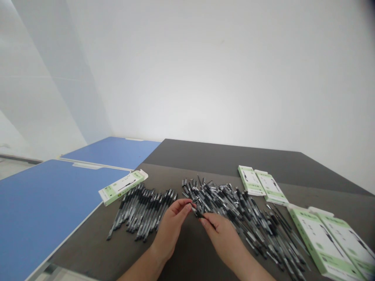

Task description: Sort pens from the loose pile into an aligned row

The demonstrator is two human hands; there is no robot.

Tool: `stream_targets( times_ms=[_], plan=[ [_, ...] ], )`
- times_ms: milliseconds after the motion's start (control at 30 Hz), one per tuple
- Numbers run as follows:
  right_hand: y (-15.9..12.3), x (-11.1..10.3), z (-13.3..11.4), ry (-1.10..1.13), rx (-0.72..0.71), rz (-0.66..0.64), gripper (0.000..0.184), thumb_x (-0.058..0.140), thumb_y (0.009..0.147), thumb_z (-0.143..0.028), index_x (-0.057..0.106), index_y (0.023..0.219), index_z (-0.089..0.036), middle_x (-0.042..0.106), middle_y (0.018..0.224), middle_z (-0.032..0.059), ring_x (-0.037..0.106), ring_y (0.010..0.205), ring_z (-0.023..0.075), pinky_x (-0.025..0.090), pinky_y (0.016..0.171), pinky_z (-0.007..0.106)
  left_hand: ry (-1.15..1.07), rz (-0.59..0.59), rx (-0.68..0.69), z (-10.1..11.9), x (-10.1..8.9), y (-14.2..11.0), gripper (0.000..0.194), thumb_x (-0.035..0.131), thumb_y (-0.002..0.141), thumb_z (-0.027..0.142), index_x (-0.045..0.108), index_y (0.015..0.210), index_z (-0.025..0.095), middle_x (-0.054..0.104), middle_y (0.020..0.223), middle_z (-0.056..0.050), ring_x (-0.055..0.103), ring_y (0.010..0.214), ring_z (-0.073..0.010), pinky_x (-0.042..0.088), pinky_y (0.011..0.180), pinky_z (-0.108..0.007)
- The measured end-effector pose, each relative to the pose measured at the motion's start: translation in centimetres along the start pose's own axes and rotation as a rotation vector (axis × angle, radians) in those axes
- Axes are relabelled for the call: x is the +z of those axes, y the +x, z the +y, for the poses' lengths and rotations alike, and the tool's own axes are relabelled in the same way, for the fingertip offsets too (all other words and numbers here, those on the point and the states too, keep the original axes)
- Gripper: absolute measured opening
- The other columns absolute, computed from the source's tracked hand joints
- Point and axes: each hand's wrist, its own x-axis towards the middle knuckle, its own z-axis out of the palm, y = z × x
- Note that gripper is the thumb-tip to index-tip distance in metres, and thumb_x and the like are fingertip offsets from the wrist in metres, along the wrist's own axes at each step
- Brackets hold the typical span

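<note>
Over the near middle of the dark table, both hands meet at one black pen [198, 214]. My left hand [175, 218] is closed, thumb and fingers pinching the pen's upper-left end; whether that end is a cap is too small to tell. My right hand [219, 234] is closed around the pen's dark lower-right part. Left of my hands lies a row of capped clear-and-black pens [146, 212], roughly side by side. Behind and to the right spreads a larger, jumbled heap of similar pens and loose caps [225, 201].
A green-and-white pen box [124, 187] lies at the table's left edge. Two more boxes [252, 180] lie behind the heap, and another pair [325, 242] at the near right. Blue tables [52, 203] adjoin on the left; a white wall [205, 78] stands behind.
</note>
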Motion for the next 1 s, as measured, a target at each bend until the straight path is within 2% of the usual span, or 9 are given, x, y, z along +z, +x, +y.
stream_targets(
  times_ms=[100, 200, 333, 467, 667, 833, 1000],
  plan=[
    [0.0, 0.4, 0.0, 0.133, 0.042, -0.013, 0.025, 0.047, 0.084, -0.030, 0.058, 0.064, -0.019, 0.058, 0.064, 0.0008, 0.049, 0.062, 0.0155, 0.030, 0.058, 0.026, 0.149, 0.023, 0.032, 0.3, 0.0, 0.1, 0.025, 0.064, 0.074, 0.034, 0.064, 0.093, 0.017, 0.069, 0.088, -0.004, 0.060, 0.085, -0.0173, 0.042, 0.081, -0.028],
    [0.0, 0.8, 0.0, 0.430, 0.176, -0.091, 0.029, 0.048, 0.083, -0.036, 0.053, 0.061, -0.017, 0.041, 0.052, -0.0049, 0.035, 0.049, 0.0093, 0.022, 0.048, 0.023, 0.230, 0.030, 0.068, 0.5, 0.0, 0.4, 0.025, 0.064, 0.074, 0.035, 0.065, 0.091, 0.017, 0.068, 0.084, -0.003, 0.060, 0.082, -0.0177, 0.043, 0.079, -0.028],
    [-0.4, 0.9, -0.4, 0.874, 0.347, -0.239, 0.030, 0.054, 0.080, -0.043, 0.058, 0.075, -0.014, 0.037, 0.051, -0.0075, 0.022, 0.041, 0.0048, 0.011, 0.041, 0.021, 0.148, 0.010, 0.074, 0.4, -0.1, 0.3, 0.027, 0.064, 0.074, 0.035, 0.065, 0.094, 0.017, 0.068, 0.085, -0.004, 0.060, 0.082, -0.0174, 0.044, 0.080, -0.028],
    [-0.7, 0.4, -0.9, 1.149, 0.354, -0.367, 0.028, 0.058, 0.079, -0.040, 0.060, 0.076, -0.012, 0.038, 0.049, -0.0079, 0.020, 0.036, 0.0020, 0.010, 0.038, 0.020, 0.032, -0.017, 0.121, 0.0, -0.3, -0.3, 0.030, 0.058, 0.080, 0.036, 0.064, 0.102, 0.016, 0.069, 0.092, -0.006, 0.060, 0.090, -0.0187, 0.042, 0.088, -0.031],
    [-0.7, -0.2, -0.9, 1.318, 0.407, -0.513, 0.025, 0.056, 0.082, -0.037, 0.061, 0.076, -0.013, 0.039, 0.045, -0.0081, 0.018, 0.031, 0.0009, 0.010, 0.034, 0.017, 0.006, -0.075, 0.122, -0.2, -0.4, -0.7, 0.032, 0.056, 0.082, 0.033, 0.063, 0.108, 0.016, 0.069, 0.096, -0.008, 0.059, 0.094, -0.0205, 0.041, 0.090, -0.033],
    [-0.7, -0.2, -0.6, 1.379, 0.421, -0.584, 0.024, 0.054, 0.083, -0.035, 0.061, 0.077, -0.013, 0.039, 0.046, -0.0078, 0.020, 0.031, 0.0012, 0.013, 0.033, 0.016, -0.081, -0.130, 0.124, 0.1, -0.2, -0.9, 0.030, 0.054, 0.083, 0.031, 0.062, 0.109, 0.018, 0.068, 0.099, -0.008, 0.059, 0.096, -0.0199, 0.041, 0.091, -0.034],
    [-0.9, 0.0, -0.3, 1.399, 0.425, -0.628, 0.024, 0.054, 0.083, -0.036, 0.061, 0.079, -0.013, 0.040, 0.047, -0.0078, 0.021, 0.031, 0.0011, 0.013, 0.033, 0.016, -0.186, -0.132, 0.101, 0.1, -0.1, -0.7, 0.022, 0.061, 0.079, 0.028, 0.066, 0.098, 0.018, 0.068, 0.088, -0.004, 0.060, 0.087, -0.0158, 0.043, 0.084, -0.028]
  ],
)
